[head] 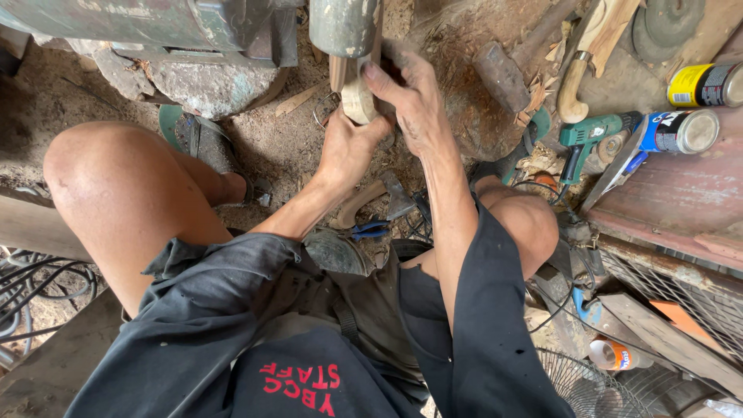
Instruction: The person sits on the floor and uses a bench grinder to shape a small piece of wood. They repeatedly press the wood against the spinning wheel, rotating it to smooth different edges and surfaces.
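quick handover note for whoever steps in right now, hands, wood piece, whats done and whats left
Left hand: grips the pale wood piece from below.
Right hand: fingers over its top, pressing it up against the cylindrical machine part.
Nearby: hammer and a finished curved wooden handle on the ground to the right, green drill beside them.
Done: piece looks partly shaped.
Left: how much shaping remains cannot be told.

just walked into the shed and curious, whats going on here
A seated person holds a pale curved wooden piece up against a grey-green cylindrical machine part. The left hand grips it from below; the right hand presses on it from the side. A hammer, a green power drill and two cans lie on the sawdust-covered ground to the right.
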